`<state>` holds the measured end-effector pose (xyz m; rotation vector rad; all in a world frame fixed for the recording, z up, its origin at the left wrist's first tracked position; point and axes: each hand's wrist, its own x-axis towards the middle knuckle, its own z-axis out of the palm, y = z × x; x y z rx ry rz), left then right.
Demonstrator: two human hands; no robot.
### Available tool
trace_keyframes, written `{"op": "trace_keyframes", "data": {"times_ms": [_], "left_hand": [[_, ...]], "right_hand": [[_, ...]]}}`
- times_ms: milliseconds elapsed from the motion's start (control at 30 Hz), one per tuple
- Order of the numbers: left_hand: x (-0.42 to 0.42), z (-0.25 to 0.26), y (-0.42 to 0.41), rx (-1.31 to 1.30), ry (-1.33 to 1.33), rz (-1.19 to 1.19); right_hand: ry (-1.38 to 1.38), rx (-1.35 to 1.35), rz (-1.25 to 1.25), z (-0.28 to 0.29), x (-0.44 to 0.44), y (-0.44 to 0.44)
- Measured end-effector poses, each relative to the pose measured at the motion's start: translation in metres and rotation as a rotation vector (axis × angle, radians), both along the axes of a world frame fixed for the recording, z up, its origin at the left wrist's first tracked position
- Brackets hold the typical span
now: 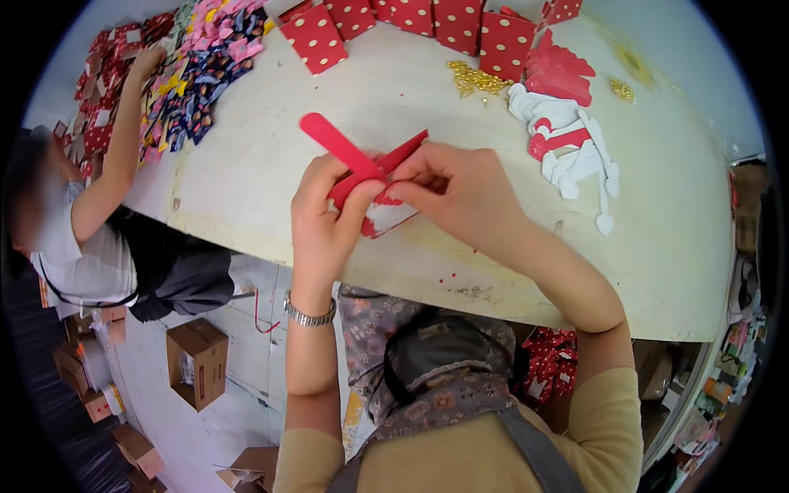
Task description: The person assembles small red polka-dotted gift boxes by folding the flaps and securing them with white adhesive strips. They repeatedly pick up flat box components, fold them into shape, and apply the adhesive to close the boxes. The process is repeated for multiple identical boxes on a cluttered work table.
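Observation:
Over the table edge I hold a small red paper box (404, 152) with a white patch on its side facing me. A red paper strip (336, 140) with a rounded end slants up and left from its rim. My left hand (323, 212) grips the box's left side, its thumb pressed near the strip's lower end. The thumb and fingers of my right hand (462, 191) pinch at the rim beside that thumb. Whether a small piece lies between those fingertips is hidden.
Gold paper fasteners (474, 79), red strips (558, 71) and white heart-ended cutouts (579, 151) lie to the right. Red dotted boxes (313, 40) stand along the back. At left, a co-worker (98, 240) reaches over heaped small packets (203, 92). A carton (197, 363) is on the floor.

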<state>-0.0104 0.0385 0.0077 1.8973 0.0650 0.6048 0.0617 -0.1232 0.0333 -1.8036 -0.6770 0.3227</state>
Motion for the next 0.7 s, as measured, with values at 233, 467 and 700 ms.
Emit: {"op": "trace_keyframes", "data": {"times_ms": [233, 467, 700], "left_hand": [[0.001, -0.01, -0.004, 0.13, -0.169, 0.068], [0.005, -0.008, -0.001, 0.036, -0.124, 0.006], [-0.001, -0.004, -0.01, 0.014, -0.142, 0.019]], "right_hand": [[-0.272, -0.269, -0.342, -0.016, 0.047, -0.032], [-0.691, -0.64, -0.339, -0.066, 0.123, -0.051], [-0.308, -0.292, -0.297, -0.019, 0.069, -0.059]]}}
